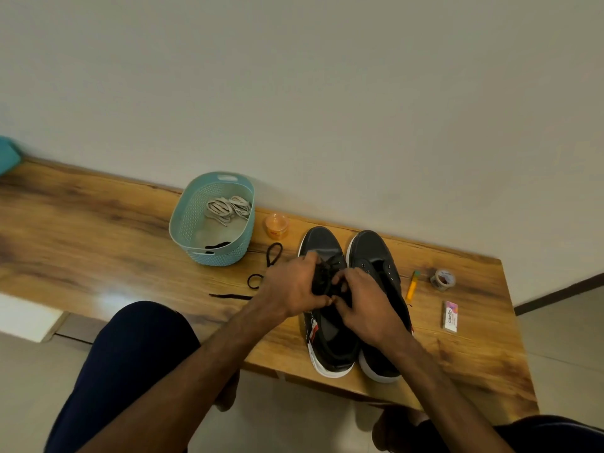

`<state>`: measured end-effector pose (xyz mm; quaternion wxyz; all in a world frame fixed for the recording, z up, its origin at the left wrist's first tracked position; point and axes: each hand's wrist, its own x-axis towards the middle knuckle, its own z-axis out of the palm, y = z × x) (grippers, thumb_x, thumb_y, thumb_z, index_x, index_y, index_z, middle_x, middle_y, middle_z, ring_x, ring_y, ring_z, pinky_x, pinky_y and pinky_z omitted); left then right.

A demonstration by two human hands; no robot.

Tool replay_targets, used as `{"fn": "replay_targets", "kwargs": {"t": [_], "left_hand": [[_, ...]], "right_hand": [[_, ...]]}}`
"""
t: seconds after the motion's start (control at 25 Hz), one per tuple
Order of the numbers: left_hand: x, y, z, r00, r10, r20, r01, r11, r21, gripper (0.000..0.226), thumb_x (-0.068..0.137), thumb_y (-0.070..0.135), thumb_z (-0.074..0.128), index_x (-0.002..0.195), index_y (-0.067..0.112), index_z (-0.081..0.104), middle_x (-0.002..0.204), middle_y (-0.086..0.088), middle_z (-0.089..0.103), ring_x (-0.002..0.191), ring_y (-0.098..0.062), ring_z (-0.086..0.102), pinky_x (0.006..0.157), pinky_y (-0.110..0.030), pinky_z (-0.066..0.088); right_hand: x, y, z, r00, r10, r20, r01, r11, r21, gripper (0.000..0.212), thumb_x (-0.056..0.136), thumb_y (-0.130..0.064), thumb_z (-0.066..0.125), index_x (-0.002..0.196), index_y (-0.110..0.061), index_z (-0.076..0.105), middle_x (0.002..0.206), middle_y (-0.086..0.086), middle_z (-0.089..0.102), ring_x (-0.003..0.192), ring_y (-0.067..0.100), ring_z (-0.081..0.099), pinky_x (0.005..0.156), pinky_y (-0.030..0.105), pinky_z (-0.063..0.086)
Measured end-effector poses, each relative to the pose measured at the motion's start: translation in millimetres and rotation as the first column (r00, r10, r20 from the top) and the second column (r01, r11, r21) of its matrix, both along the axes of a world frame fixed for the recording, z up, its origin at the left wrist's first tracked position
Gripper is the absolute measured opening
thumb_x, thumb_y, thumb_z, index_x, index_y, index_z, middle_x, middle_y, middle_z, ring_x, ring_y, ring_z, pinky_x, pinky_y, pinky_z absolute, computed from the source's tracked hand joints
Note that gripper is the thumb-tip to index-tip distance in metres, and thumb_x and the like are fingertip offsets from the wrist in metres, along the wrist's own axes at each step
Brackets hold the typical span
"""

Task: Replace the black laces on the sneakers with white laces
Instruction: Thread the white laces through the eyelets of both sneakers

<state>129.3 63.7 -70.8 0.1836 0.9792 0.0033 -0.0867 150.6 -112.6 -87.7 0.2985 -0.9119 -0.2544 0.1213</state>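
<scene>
Two black sneakers with white soles stand side by side on the wooden table [98, 230], toes pointing away. The right sneaker [379, 256] shows bare eyelets with no lace. Over the lacing of the left sneaker [322, 243], my left hand [291, 286] and my right hand [366, 305] pinch its black lace [258, 279], whose loose end trails in loops to the left on the table. White laces [228, 207] lie bundled in a teal basket [183, 220], with a bit of black lace at its near end.
A small orange tub [277, 225] sits behind the shoes. To the right lie a yellow cutter [412, 286], a roll of tape [443, 279] and a small white box [450, 317]. The table's right edge is close. My knees are below the near edge.
</scene>
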Motion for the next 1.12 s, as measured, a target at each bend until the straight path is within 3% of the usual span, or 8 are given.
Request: {"fn": "replay_targets", "kwargs": {"t": [0.16, 0.32, 0.4, 0.52, 0.76, 0.96, 1.04, 1.12], "left_hand": [[-22, -13, -4, 0.988, 0.105, 0.115, -0.122, 0.981, 0.152, 0.084, 0.079, 0.062, 0.061, 0.142, 0.017, 0.029, 0.143, -0.005, 0.044, 0.130, -0.022, 0.043, 0.092, -0.037, 0.049], [-58, -40, -27, 0.954, 0.271, -0.127, -0.232, 0.939, 0.255, 0.101, 0.090, 0.059, 0.049, 0.154, 0.006, -0.009, 0.162, -0.019, -0.006, 0.150, -0.035, 0.007, 0.111, -0.050, 0.036], [-52, -38, -26, 0.933, 0.310, -0.181, -0.232, 0.905, 0.356, 0.083, 0.094, 0.058, 0.041, 0.150, 0.000, 0.022, 0.156, -0.024, 0.022, 0.140, -0.036, 0.032, 0.098, -0.044, 0.045], [-44, -34, -15, 0.935, 0.203, -0.292, -0.092, 0.931, 0.353, 0.050, 0.100, 0.052, 0.036, 0.112, 0.013, 0.064, 0.109, -0.008, 0.065, 0.096, -0.020, 0.063, 0.071, -0.030, 0.048], [-45, -39, -6, 0.948, 0.066, -0.312, 0.081, 0.896, 0.436, 0.041, 0.104, 0.042, 0.035, 0.105, 0.013, 0.064, 0.101, -0.006, 0.064, 0.091, -0.018, 0.063, 0.071, -0.030, 0.047], [-44, -39, -5, 0.947, 0.018, -0.320, 0.142, 0.872, 0.469, 0.027, 0.101, 0.031, 0.045, 0.104, 0.014, 0.065, 0.101, -0.003, 0.066, 0.093, -0.017, 0.064, 0.068, -0.029, 0.044], [-43, -39, 0, 0.947, 0.040, -0.320, 0.097, 0.911, 0.401, 0.031, 0.102, 0.033, 0.043, 0.108, 0.012, 0.065, 0.105, -0.005, 0.066, 0.096, -0.018, 0.063, 0.072, -0.029, 0.045], [-43, -40, 4, 0.927, 0.095, -0.363, 0.011, 0.960, 0.280, 0.042, 0.102, 0.040, 0.042, 0.124, 0.008, 0.058, 0.124, -0.015, 0.059, 0.110, -0.023, 0.058, 0.085, -0.032, 0.049]], "right_hand": [[-5, 5, -4, 0.999, -0.036, -0.034, 0.039, 0.997, 0.074, 0.005, 0.091, -0.019, 0.065, 0.093, -0.020, 0.061, 0.095, -0.006, 0.052, 0.086, 0.007, 0.051, 0.077, 0.023, 0.043], [0, -5, 6, 0.855, -0.034, -0.517, 0.274, 0.876, 0.396, 0.019, 0.095, -0.021, 0.063, 0.090, -0.004, 0.060, 0.082, 0.002, 0.057, 0.076, 0.014, 0.053, 0.079, 0.030, 0.044], [1, -10, 12, 0.831, 0.016, -0.557, 0.287, 0.845, 0.451, 0.039, 0.097, -0.034, 0.059, 0.085, 0.003, 0.055, 0.075, 0.005, 0.053, 0.073, 0.017, 0.052, 0.078, 0.031, 0.044], [0, -9, 15, 0.974, -0.021, -0.226, 0.061, 0.984, 0.170, 0.028, 0.095, -0.038, 0.062, 0.080, -0.015, 0.057, 0.072, -0.008, 0.058, 0.067, 0.005, 0.054, 0.067, 0.023, 0.045], [4, -9, 16, 0.999, 0.040, 0.004, -0.039, 0.998, -0.050, 0.007, 0.095, -0.026, 0.061, 0.089, -0.024, 0.064, 0.092, -0.013, 0.058, 0.090, 0.004, 0.051, 0.081, 0.027, 0.042], [21, -41, 44, 0.842, 0.213, -0.495, 0.000, 0.918, 0.397, 0.014, 0.100, -0.017, 0.055, 0.090, -0.008, 0.061, 0.084, 0.004, 0.059, 0.081, 0.009, 0.056, 0.078, 0.024, 0.045], [22, -44, 46, 0.892, 0.106, -0.439, -0.005, 0.974, 0.227, 0.027, 0.097, -0.037, 0.054, 0.086, -0.014, 0.064, 0.080, -0.006, 0.063, 0.073, 0.003, 0.057, 0.073, 0.025, 0.044], [16, -30, 36, 0.986, -0.011, -0.164, 0.009, 1.000, -0.016, 0.025, 0.092, -0.052, 0.057, 0.091, -0.027, 0.062, 0.086, -0.014, 0.061, 0.074, 0.000, 0.056, 0.067, 0.024, 0.043]]}}
